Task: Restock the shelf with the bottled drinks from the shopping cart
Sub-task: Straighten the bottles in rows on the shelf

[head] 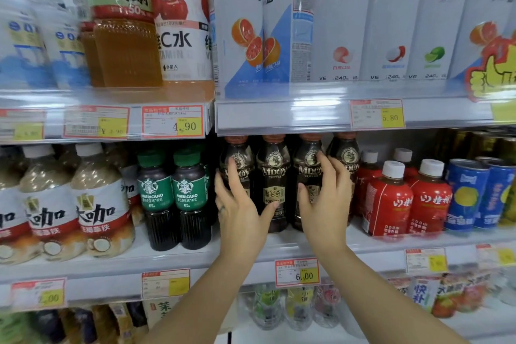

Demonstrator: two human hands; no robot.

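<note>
Coffee bottles (275, 176) stand in a row at the front of the middle shelf (178, 257). My left hand (240, 204) and right hand (325, 198) are both open, fingers straight, flat against bottles. Best approach, I think: press evenly at mid-height, labels forward, tipping none.

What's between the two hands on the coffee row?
One dark MDOY coffee bottle stands between the left hand and right hand, seen in the head view.

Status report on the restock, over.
Left hand, right hand open, fingers touching dark brown plastic coffee bottles. Bottles upright on white shelf. Nothing blocking.
</note>
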